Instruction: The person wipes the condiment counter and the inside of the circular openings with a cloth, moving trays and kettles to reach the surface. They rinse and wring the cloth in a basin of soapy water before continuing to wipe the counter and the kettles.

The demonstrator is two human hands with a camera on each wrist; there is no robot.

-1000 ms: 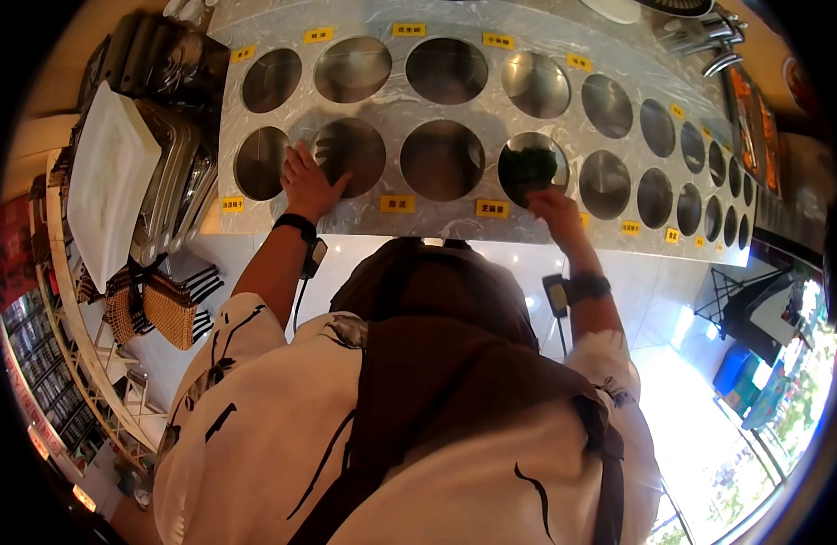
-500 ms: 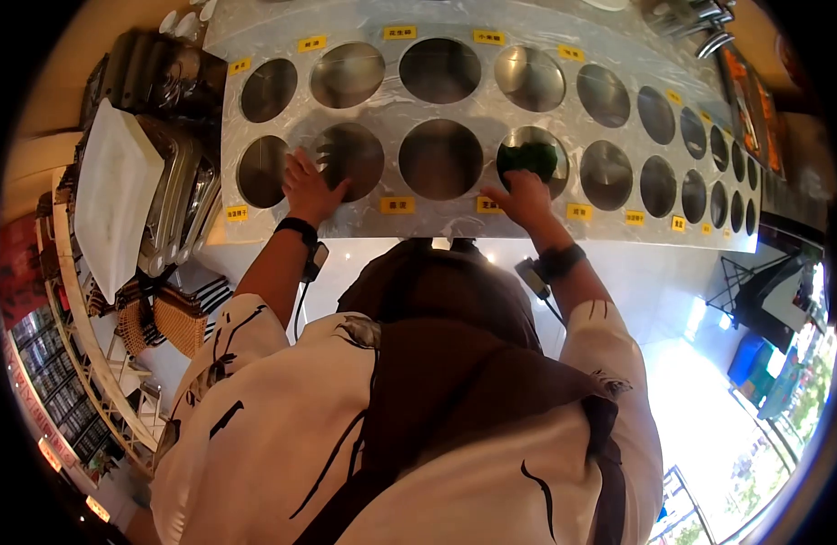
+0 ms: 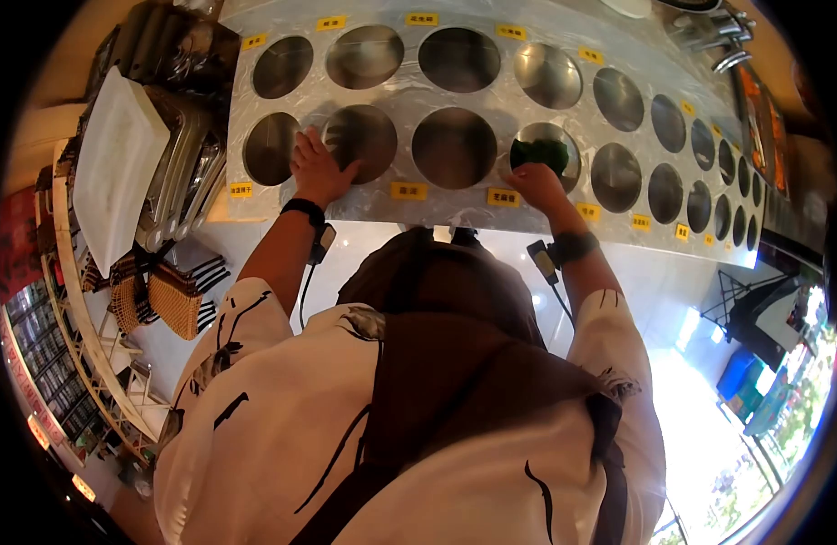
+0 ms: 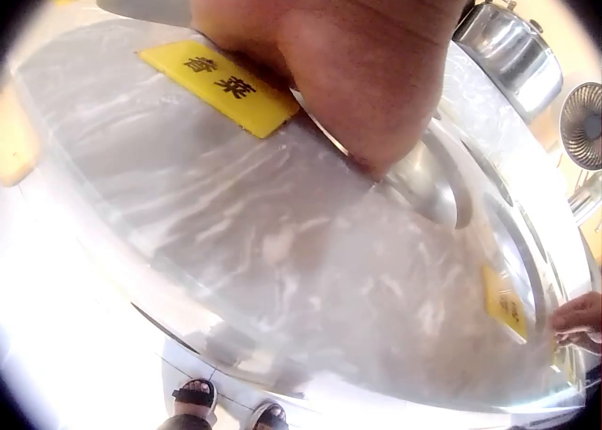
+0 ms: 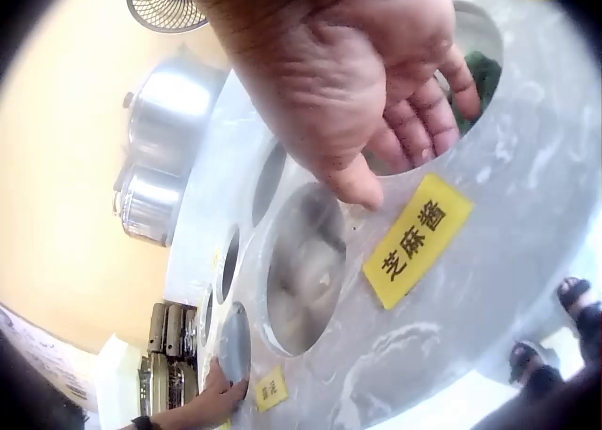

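Okay, so the setting is a long silvery worktop (image 3: 455, 203) with two rows of round wells (image 3: 454, 150), yellow labels along the edges, and a white tray (image 3: 119, 173) propped way out past my left fingers. On the right wrist cam there are also shiny pots (image 5: 167, 110) over by the wall.

What I've got my eye on is the green clump (image 3: 540, 154) sitting down inside a near-row well. My right hand (image 3: 538, 186) is the close one, at the near rim, so from those fingers the clump is just beyond and lower. Right wrist cam has the fingers dipping over the edge, loosely extended, thumb apart by the yellow label (image 5: 419, 240). Nothing in their grasp that I can see. One fingertip overlaps the green from that angle, but I can't tell if it's touching.

My left hand (image 3: 320, 168) is spread flat with nothing held, on the strip between two near-row wells. From there the clump is off to the right with a whole other well in between, so I'd call this a right-hand reach, forward and down.

As for which way the clump points: no idea, it's ragged with no clear tip. The part showing runs longer side to side, so I'd guess its long axis lies across the right fingers' reach.
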